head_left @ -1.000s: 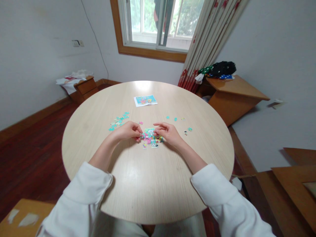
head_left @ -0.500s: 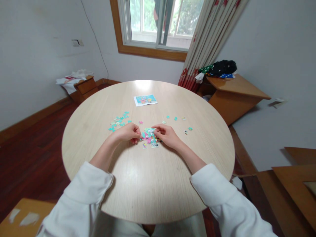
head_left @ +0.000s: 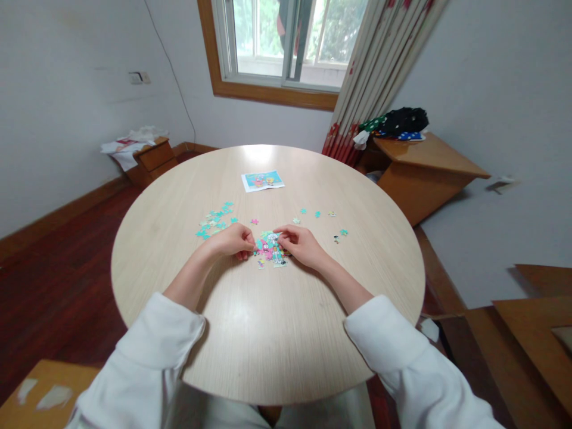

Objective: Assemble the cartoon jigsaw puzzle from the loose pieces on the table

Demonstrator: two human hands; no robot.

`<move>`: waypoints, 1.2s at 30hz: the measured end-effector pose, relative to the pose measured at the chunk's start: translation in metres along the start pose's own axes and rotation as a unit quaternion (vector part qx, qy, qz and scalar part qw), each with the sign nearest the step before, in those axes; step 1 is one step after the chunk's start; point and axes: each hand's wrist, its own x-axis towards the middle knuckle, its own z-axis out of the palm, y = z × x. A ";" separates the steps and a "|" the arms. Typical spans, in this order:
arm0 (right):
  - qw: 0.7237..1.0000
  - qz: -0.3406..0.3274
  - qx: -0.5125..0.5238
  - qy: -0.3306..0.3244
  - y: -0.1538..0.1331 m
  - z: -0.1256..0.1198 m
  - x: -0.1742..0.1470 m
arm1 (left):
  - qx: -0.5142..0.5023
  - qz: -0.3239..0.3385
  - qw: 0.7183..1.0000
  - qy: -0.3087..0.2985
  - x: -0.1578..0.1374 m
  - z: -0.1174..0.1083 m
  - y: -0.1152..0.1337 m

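Note:
A partly joined jigsaw puzzle [head_left: 270, 250] with pink and turquoise cartoon figures lies flat on the round table [head_left: 268, 333]. My left hand [head_left: 238, 241] is closed in a pinch at its left edge, fingertips on a small puzzle piece that they mostly hide. From the other side, my right hand [head_left: 301, 244] curls over the upper right of the puzzle, thumb and fingers against its edge, covering part of it. Just below the left part sits a small loose piece [head_left: 261, 263]. A single pink piece [head_left: 254, 221] lies above, between the hands.
Many turquoise pieces [head_left: 217, 219] are scattered beyond my left hand. Several more loose pieces [head_left: 317, 214] lie to the right. Farther back is a picture sheet [head_left: 263, 181]. A wooden cabinet [head_left: 424, 173] with cloths [head_left: 404, 122] stands right of the table.
Almost nothing differs; both hands stay at the puzzle's edges with only the slightest finger shifts. The view has moved a touch.

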 end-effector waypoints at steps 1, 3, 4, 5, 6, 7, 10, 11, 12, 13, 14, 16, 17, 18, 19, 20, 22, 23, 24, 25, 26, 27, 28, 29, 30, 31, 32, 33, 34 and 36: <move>1.000 0.001 0.002 -0.001 0.000 0.000 0.000 | -0.001 0.001 1.000 0.001 0.001 0.000 -0.001; 1.000 0.003 0.006 -0.001 0.001 0.000 0.000 | -0.004 0.001 1.000 0.000 0.002 -0.001 -0.002; 1.000 0.003 0.008 -0.001 0.001 0.000 0.000 | -0.004 -0.001 1.000 0.000 0.002 -0.001 -0.003; 1.000 0.004 0.010 -0.002 0.001 0.000 0.000 | -0.003 -0.003 1.000 0.001 0.003 -0.002 -0.004; 1.000 0.004 0.013 -0.002 0.001 0.001 0.000 | 0.000 -0.005 1.000 0.003 0.003 -0.002 -0.004; 1.000 0.005 0.015 -0.002 0.000 0.001 0.000 | 0.004 -0.007 1.000 0.006 0.003 -0.002 -0.004; 1.000 0.007 0.020 -0.001 -0.001 0.001 -0.001 | 0.013 -0.006 1.000 0.018 0.002 -0.002 -0.003; 1.000 0.009 0.021 0.000 -0.002 0.001 -0.001 | 0.016 -0.005 1.000 0.021 0.001 -0.001 -0.002; 1.000 0.011 0.022 0.000 -0.002 0.001 -0.001 | 0.018 -0.004 1.000 0.023 0.001 -0.001 -0.002; 1.000 0.012 0.022 -0.001 -0.003 0.001 -0.001 | 0.022 -0.004 0.999 0.024 0.001 0.000 -0.001; 1.000 0.014 0.023 -0.001 -0.003 0.001 -0.001 | 0.026 -0.005 0.999 0.026 0.001 0.000 -0.001; 1.000 0.016 0.024 -0.002 -0.003 0.001 -0.001 | 0.037 -0.007 0.999 0.030 0.001 0.001 0.000; 1.000 0.017 0.024 -0.002 -0.002 0.001 -0.001 | 0.042 -0.008 0.999 0.032 0.001 0.001 0.000; 1.000 0.018 0.023 -0.001 -0.002 0.001 -0.001 | 0.046 -0.008 0.998 0.034 0.002 0.002 0.000; 1.000 0.018 0.020 -0.001 -0.002 0.001 -0.001 | 0.047 -0.007 0.998 0.035 0.002 0.002 0.000; 1.000 0.019 0.017 -0.001 -0.002 0.001 -0.001 | 0.048 -0.006 0.998 0.037 0.002 0.002 0.000; 1.000 0.020 0.012 -0.001 -0.002 0.001 -0.001 | 0.048 -0.006 0.998 0.040 0.002 0.003 0.000; 1.000 0.020 0.011 -0.002 -0.002 0.001 -0.001 | 0.049 -0.007 0.998 0.041 0.003 0.003 0.000; 1.000 0.021 0.010 -0.003 -0.002 0.001 -0.001 | 0.050 -0.009 0.998 0.042 0.002 0.004 0.000; 1.000 0.022 0.009 -0.005 -0.002 0.001 -0.001 | 0.052 -0.011 0.998 0.042 0.002 0.004 0.000; 1.000 0.023 0.008 -0.006 -0.002 0.001 -0.001 | 0.055 -0.013 0.997 0.043 0.002 0.004 0.001; 1.000 0.024 0.008 -0.007 -0.002 0.001 -0.001 | 0.058 -0.015 0.997 0.044 0.002 0.004 0.001; 1.000 0.024 0.008 -0.008 -0.002 0.001 0.000 | 0.062 -0.017 0.997 0.045 0.002 0.005 0.002; 1.000 0.025 0.008 -0.009 -0.002 0.001 0.000 | 0.066 -0.019 0.996 0.047 0.002 0.005 0.002; 1.000 0.026 0.007 -0.010 -0.002 0.001 0.000 | 0.071 -0.022 0.996 0.050 0.002 0.005 0.003; 1.000 0.028 0.006 -0.011 -0.002 0.001 0.000 | 0.076 -0.025 0.995 0.051 0.002 0.005 0.003; 1.000 0.029 0.005 -0.011 -0.001 0.001 0.000 | 0.082 -0.027 0.995 0.053 0.002 0.005 0.003; 0.999 0.030 0.002 -0.012 -0.001 0.001 0.000 | 0.086 -0.031 0.994 0.054 0.002 0.005 0.003; 0.999 0.030 0.000 -0.011 -0.002 0.001 0.000 | 0.091 -0.033 0.994 0.054 0.002 0.005 0.002; 0.999 0.030 -0.003 -0.009 -0.002 0.001 -0.001 | 0.095 -0.034 0.993 0.057 0.003 0.005 0.001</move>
